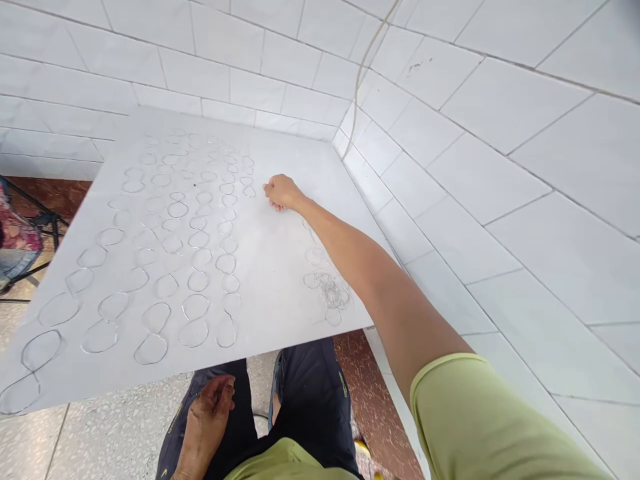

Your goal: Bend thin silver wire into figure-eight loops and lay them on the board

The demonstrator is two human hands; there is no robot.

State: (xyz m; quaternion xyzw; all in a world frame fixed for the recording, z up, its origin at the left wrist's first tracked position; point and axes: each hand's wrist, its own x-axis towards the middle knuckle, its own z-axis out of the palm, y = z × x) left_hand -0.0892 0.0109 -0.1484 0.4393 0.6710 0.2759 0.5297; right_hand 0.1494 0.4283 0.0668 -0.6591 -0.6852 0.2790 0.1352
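Observation:
My right hand (281, 192) reaches far across a white board (280, 253), fingers curled down against its surface beside the last column of wire figure-eight loops (200, 257); what it pinches, if anything, is hidden. The thin wire loops lie in several rows over the left and middle of the board. A tangled heap of loose wire loops (333, 292) sits near the board's front right, under my forearm. My left hand (210, 410) rests on my thigh below the board's front edge, fingers loosely curled with nothing seen in them.
White tiled walls (475, 167) close in on the right and behind the board. A thin cable (361, 73) hangs down the wall corner. A metal-framed chair with patterned fabric (17, 240) stands at the left. Speckled floor shows below.

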